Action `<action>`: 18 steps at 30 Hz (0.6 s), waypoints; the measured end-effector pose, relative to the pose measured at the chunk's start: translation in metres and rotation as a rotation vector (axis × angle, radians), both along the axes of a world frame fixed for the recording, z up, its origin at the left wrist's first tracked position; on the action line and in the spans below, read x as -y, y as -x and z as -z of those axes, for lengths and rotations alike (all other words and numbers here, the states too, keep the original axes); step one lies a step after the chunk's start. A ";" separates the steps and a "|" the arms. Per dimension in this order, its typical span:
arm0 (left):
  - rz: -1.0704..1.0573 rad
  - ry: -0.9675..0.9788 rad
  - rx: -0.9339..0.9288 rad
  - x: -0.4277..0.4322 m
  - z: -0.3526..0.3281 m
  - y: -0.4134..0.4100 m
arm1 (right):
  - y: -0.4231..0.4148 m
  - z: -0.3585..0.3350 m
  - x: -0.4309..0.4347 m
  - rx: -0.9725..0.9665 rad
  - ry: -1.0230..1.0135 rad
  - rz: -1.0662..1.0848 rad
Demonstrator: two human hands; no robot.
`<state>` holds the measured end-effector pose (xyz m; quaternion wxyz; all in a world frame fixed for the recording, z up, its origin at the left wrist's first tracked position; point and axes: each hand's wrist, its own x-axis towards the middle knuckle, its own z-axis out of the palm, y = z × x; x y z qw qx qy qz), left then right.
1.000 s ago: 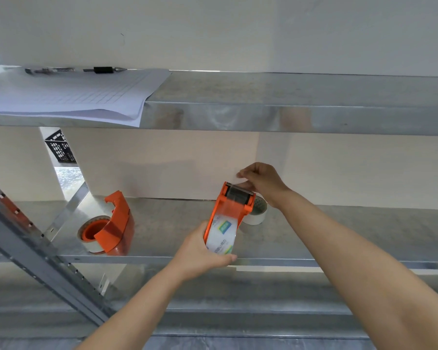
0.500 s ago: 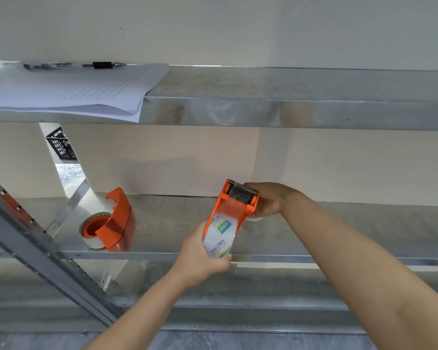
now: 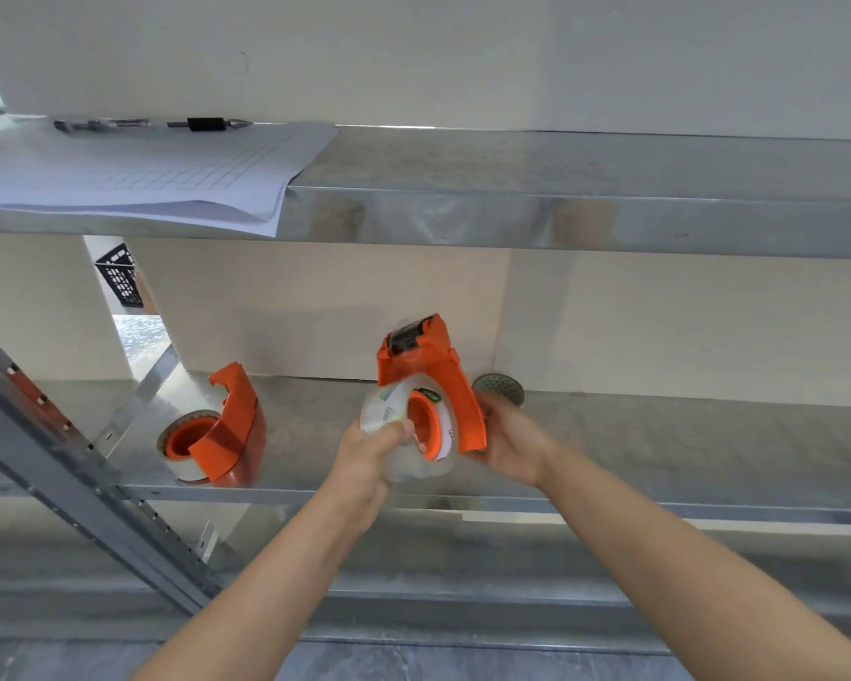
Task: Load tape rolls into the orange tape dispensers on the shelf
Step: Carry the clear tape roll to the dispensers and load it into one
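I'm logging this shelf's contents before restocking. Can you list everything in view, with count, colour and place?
Held tape dispenser: 1, orange, clear roll on its hub, between both hands.
Second dispenser: 1, orange, loaded, middle shelf left.
Round object: 1, grey, middle shelf behind right hand; possibly a roll.
Paper sheets: white, top shelf left.
Pens: about 2, dark, behind paper.
Crate: 1, black, far left background.
Left hand: on roll.
Right hand: on dispenser.

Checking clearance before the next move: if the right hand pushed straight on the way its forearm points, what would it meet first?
Probably the orange dispenser that the right hand already cups from the right. Past it sits the tape roll, gripped by the left hand. Depth is unclear.
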<state>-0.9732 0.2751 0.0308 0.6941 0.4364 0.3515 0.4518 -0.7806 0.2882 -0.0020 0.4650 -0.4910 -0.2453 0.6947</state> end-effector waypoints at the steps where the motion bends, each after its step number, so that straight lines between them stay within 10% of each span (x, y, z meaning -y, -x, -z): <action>1: 0.019 0.030 0.038 -0.003 0.001 0.000 | 0.004 0.003 0.004 -0.027 -0.011 0.008; 13: 0.090 0.333 0.387 -0.017 0.026 -0.013 | 0.037 0.007 0.017 -0.141 -0.043 0.094; 18: 0.188 0.366 0.030 -0.039 0.034 -0.011 | 0.036 0.021 0.010 -0.092 -0.068 0.169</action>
